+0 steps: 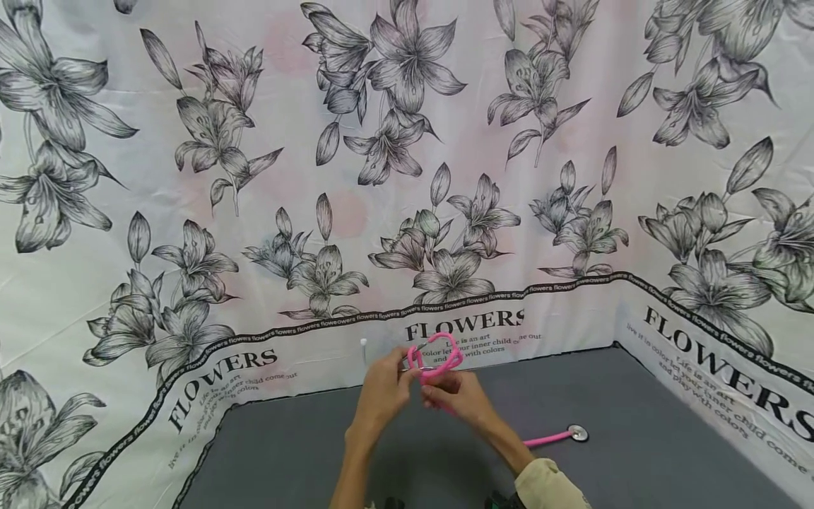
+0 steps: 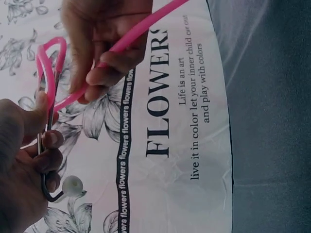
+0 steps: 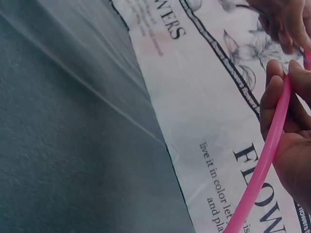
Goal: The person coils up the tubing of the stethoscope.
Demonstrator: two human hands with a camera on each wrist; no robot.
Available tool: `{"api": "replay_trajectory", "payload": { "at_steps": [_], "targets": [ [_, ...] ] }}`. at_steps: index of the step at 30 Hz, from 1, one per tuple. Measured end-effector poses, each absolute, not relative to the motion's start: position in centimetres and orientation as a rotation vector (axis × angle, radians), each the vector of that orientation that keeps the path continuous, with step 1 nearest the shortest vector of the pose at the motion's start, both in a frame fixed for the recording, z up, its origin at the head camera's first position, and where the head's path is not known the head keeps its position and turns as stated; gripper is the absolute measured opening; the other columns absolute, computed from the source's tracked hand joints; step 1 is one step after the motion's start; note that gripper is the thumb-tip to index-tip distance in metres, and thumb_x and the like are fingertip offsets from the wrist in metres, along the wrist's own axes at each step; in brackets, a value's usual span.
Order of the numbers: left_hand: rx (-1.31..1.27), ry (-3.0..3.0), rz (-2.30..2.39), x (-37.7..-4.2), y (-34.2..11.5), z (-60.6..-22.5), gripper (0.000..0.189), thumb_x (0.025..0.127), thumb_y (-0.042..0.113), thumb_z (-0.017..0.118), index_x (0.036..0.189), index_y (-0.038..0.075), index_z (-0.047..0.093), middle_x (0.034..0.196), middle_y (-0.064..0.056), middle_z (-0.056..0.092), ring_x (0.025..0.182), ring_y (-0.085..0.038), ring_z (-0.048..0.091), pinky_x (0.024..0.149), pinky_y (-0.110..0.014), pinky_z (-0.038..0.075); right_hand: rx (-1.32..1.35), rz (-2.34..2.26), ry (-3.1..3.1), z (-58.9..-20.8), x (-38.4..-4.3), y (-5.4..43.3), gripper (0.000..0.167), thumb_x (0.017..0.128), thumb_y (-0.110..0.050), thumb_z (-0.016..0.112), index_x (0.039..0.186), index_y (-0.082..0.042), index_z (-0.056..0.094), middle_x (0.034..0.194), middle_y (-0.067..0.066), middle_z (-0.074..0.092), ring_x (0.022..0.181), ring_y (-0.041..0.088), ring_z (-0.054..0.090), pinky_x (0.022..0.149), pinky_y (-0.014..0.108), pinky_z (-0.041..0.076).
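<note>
A pink stethoscope (image 1: pixel 453 359) is held above the grey surface between both hands. My left hand (image 2: pixel 29 150) grips its metal ear tubes (image 2: pixel 50 114), and a whitish ear tip (image 2: pixel 73 186) sticks out below the fingers. The pink tubing bends into a loop over that hand. My right hand (image 3: pixel 291 111) pinches the tubing (image 3: pixel 265 165) close to the left fingers, thumb against fingertips. From there the tube runs down past the right forearm. Its round metal chest piece (image 1: pixel 578 433) lies on the grey surface to the right.
The grey tabletop (image 1: pixel 286 452) stretches beneath both arms. White cloth (image 1: pixel 381 233) printed with lilies and lettering hangs at the back and along both sides. Small dark objects (image 1: pixel 502 500) show at the bottom edge, too cut off to tell.
</note>
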State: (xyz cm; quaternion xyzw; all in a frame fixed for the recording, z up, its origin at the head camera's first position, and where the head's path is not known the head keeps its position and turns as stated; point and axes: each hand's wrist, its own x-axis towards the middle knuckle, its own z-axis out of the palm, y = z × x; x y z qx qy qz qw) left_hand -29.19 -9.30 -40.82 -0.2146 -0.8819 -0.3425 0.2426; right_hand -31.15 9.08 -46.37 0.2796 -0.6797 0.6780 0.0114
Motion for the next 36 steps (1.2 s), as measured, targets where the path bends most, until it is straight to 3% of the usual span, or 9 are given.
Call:
{"api": "replay_trajectory", "payload": {
  "at_steps": [4, 11, 15, 19, 25, 28, 33, 36],
  "targets": [
    [-0.567, -2.366, -0.820, -29.6, -9.0, -40.8, 0.024, 0.092, 0.009, 0.077, 0.114, 0.002, 0.069, 0.070, 0.000, 0.059, 0.057, -0.002, 0.037, 0.050, -0.017, 0.030, 0.807, 2.160, -2.131, -46.3, -30.6, 8.7, 0.033, 0.098, -0.013, 0.073, 0.115, 0.015, 0.069, 0.089, 0.008, 0.079, 0.074, 0.004, 0.073, 0.071, 0.022, 0.060],
    [-0.553, -2.350, -0.607, -30.1, -7.9, -41.2, 0.024, 0.087, 0.011, 0.083, 0.105, 0.004, 0.069, 0.088, -0.007, 0.077, 0.063, -0.010, 0.059, 0.056, -0.020, 0.046, 0.909, 1.851, -2.187, -46.3, -29.2, 8.9, 0.017, 0.097, -0.006, 0.072, 0.103, 0.010, 0.074, 0.086, 0.031, 0.073, 0.070, -0.002, 0.067, 0.064, 0.023, 0.059],
    [-0.536, -2.334, -0.461, -30.1, -7.5, -41.5, 0.028, 0.082, 0.014, 0.087, 0.103, 0.005, 0.070, 0.088, -0.007, 0.077, 0.070, -0.018, 0.068, 0.066, -0.031, 0.054, 0.917, 1.489, -2.211, -45.3, -28.3, 9.0, 0.006, 0.088, -0.001, 0.078, 0.089, 0.003, 0.074, 0.068, 0.014, 0.066, 0.060, -0.009, 0.049, 0.054, 0.016, 0.045],
    [-0.507, -2.347, -0.341, -30.2, -7.5, -41.7, 0.030, 0.082, 0.021, 0.088, 0.101, 0.009, 0.068, 0.085, -0.003, 0.074, 0.072, -0.018, 0.068, 0.070, -0.033, 0.052, 0.942, 1.056, -2.238, -43.6, -27.4, 9.1, 0.018, 0.078, 0.002, 0.084, 0.079, -0.006, 0.068, 0.062, -0.001, 0.055, 0.058, -0.008, 0.037, 0.051, 0.013, 0.034],
    [-0.505, -2.371, -0.243, -29.7, -8.0, -41.7, 0.028, 0.084, 0.023, 0.085, 0.099, 0.010, 0.065, 0.081, -0.001, 0.071, 0.073, -0.019, 0.068, 0.071, -0.035, 0.052, 0.917, 0.466, -2.238, -40.8, -26.9, 8.9, 0.029, 0.067, 0.010, 0.083, 0.081, -0.010, 0.067, 0.074, -0.003, 0.064, 0.063, 0.006, 0.055, 0.057, 0.021, 0.046],
    [-0.507, -2.355, -0.206, -29.3, -8.1, -41.6, 0.027, 0.083, 0.019, 0.086, 0.100, 0.010, 0.067, 0.080, -0.001, 0.071, 0.075, -0.021, 0.069, 0.072, -0.037, 0.052, 0.884, 0.253, -2.148, -39.9, -27.6, 8.7, 0.030, 0.065, 0.010, 0.085, 0.081, -0.010, 0.069, 0.076, -0.002, 0.060, 0.066, 0.012, 0.053, 0.060, 0.025, 0.045],
    [-0.528, -2.390, -0.130, -28.6, -7.6, -41.5, 0.049, 0.070, 0.007, 0.093, 0.114, 0.011, 0.072, 0.091, -0.002, 0.077, 0.082, -0.019, 0.072, 0.074, -0.035, 0.053, 0.889, 0.230, -2.061, -39.5, -28.9, 9.1, 0.024, 0.071, 0.004, 0.091, 0.084, -0.008, 0.075, 0.085, 0.000, 0.058, 0.078, 0.014, 0.053, 0.068, 0.026, 0.050],
    [-0.566, -2.417, -0.157, -28.6, -7.2, -41.4, 0.048, 0.074, 0.007, 0.090, 0.118, 0.012, 0.072, 0.093, -0.001, 0.078, 0.080, -0.014, 0.068, 0.074, -0.031, 0.049, 0.877, 0.273, -2.063, -39.2, -29.6, 9.5, 0.022, 0.075, 0.005, 0.088, 0.086, -0.007, 0.075, 0.089, 0.001, 0.063, 0.086, 0.017, 0.060, 0.073, 0.027, 0.056]
  ]
}}
